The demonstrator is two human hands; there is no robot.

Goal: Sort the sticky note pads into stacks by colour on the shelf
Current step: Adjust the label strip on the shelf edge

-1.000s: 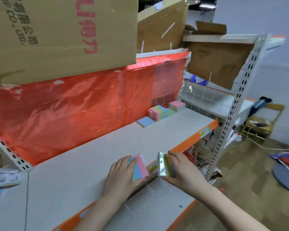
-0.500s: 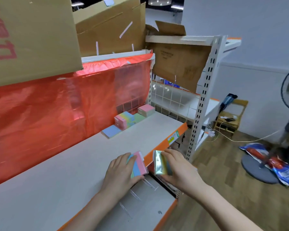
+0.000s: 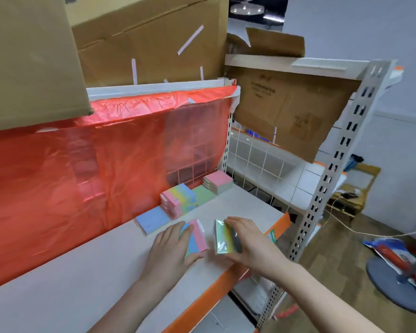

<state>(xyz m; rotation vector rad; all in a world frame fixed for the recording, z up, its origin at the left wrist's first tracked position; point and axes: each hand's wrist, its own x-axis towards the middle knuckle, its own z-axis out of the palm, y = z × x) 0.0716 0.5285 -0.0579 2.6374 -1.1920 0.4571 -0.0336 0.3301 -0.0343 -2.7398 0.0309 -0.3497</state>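
Note:
My left hand [image 3: 172,247] holds a multicolour pad [image 3: 197,236] with pink, blue and green bands, its fingers curled over it above the white shelf [image 3: 82,280]. A wrapped green-and-yellow pad [image 3: 222,237] stands on edge in the grip of my right hand [image 3: 249,241], a short gap from the other pad. Further back lie a blue pad [image 3: 151,221], a striped multicolour stack [image 3: 178,200], a green pad [image 3: 203,194] and a pink stack [image 3: 217,181].
Red plastic sheet [image 3: 82,179] backs the shelf. Cardboard boxes [image 3: 142,37] sit overhead. An orange strip [image 3: 226,277] edges the shelf front, with a perforated upright [image 3: 327,179] and a wire grid [image 3: 257,162] at the right. A fan base [image 3: 394,284] stands on the floor.
Both hands have carried their pads up from the shelf's front edge and inward over the shelf, toward the sorted stacks. The camera has turned right and moved closer.

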